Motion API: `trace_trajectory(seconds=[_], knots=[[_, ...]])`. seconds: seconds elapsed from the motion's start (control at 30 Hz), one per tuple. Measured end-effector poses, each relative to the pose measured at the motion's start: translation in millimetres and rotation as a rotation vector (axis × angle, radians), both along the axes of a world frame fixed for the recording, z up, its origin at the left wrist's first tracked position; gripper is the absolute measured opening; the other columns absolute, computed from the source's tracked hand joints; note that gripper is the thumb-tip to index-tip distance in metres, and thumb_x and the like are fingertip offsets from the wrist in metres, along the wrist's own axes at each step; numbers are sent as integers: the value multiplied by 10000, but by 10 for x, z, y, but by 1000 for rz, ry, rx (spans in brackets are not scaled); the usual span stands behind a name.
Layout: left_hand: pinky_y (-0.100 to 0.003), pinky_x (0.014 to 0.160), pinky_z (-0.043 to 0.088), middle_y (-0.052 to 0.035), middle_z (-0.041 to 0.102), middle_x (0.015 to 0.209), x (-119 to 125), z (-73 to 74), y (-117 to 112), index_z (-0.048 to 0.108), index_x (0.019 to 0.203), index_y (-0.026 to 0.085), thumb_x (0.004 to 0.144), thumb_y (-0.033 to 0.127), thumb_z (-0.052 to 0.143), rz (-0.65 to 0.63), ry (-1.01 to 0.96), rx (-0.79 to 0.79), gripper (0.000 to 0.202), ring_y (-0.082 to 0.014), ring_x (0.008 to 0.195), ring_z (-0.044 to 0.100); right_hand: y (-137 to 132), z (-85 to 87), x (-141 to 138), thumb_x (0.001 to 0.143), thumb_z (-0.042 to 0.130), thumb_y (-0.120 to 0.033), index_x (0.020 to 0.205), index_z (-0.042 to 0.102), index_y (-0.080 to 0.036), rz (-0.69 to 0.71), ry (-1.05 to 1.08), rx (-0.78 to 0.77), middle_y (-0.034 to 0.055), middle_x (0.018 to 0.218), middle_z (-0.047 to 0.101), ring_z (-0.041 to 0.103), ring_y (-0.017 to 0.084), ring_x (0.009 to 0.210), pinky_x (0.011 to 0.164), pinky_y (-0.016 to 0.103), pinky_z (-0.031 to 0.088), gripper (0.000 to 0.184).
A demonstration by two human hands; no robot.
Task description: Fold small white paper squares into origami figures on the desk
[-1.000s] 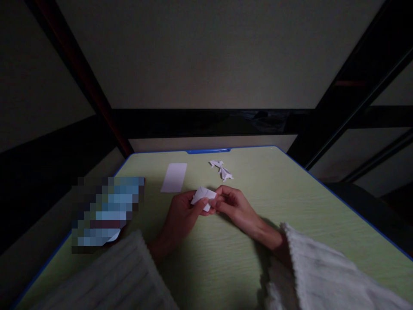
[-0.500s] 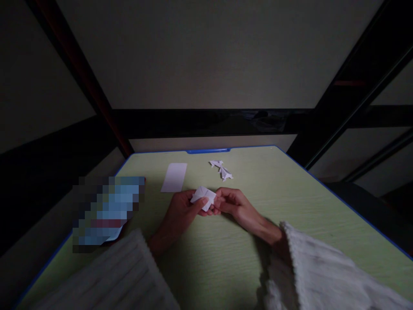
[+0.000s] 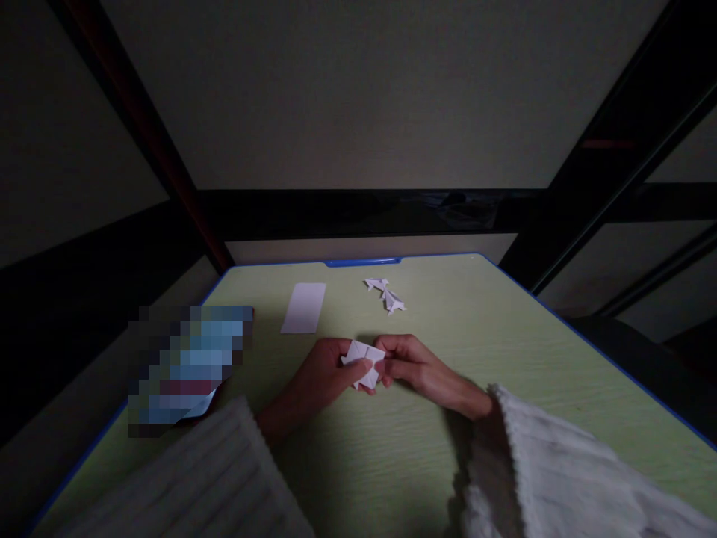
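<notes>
Between my two hands, just above the middle of the table, is a small folded white paper with crease lines and pointed corners. My left hand is closed on its left side, the thumb lying flat across the front. At the right edge, my right hand pinches the same paper between thumb and fingers. Some of the fingers behind the paper are hidden. Beyond my hands lie two small folded paper figures, touching or nearly touching each other.
A flat white sheet of paper lies at the back left of the pale green table, which has a blue edge. To the left sits a device with a pixelated screen. A panelled wall rises behind the table.
Both hands have come slightly lower and nearer with the folded paper, which is turned to a different angle. My right thumb now presses on the paper's front near its right edge.
</notes>
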State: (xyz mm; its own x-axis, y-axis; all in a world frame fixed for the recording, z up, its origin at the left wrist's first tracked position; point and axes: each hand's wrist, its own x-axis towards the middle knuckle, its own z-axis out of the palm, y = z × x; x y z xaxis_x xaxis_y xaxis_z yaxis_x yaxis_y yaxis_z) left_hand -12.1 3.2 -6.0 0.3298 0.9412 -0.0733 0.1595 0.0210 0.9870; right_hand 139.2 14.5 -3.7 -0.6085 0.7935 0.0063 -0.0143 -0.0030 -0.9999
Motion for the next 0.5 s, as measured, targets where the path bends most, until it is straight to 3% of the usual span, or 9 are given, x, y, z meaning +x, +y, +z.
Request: trace_trajectory(seconds=[0.33, 0.5], knots=[[-215, 519, 428, -32, 657, 579, -9, -3, 12, 634, 666, 100, 662, 180, 480, -85, -8, 20, 174, -128, 521, 587, 21, -41, 0, 575, 454, -126, 509, 454, -135, 9, 91, -56, -23, 492, 479, 400, 65, 458, 460, 197, 288, 67], [-207, 503, 425, -28, 655, 574, 8, -24, 8, 634, 673, 99, 662, 183, 487, -59, 24, 14, 169, -132, 528, 591, 2, -32, 0, 615, 462, -160, 544, 444, -140, -36, -6, 28, -28, 497, 470, 396, 67, 459, 447, 193, 276, 76]])
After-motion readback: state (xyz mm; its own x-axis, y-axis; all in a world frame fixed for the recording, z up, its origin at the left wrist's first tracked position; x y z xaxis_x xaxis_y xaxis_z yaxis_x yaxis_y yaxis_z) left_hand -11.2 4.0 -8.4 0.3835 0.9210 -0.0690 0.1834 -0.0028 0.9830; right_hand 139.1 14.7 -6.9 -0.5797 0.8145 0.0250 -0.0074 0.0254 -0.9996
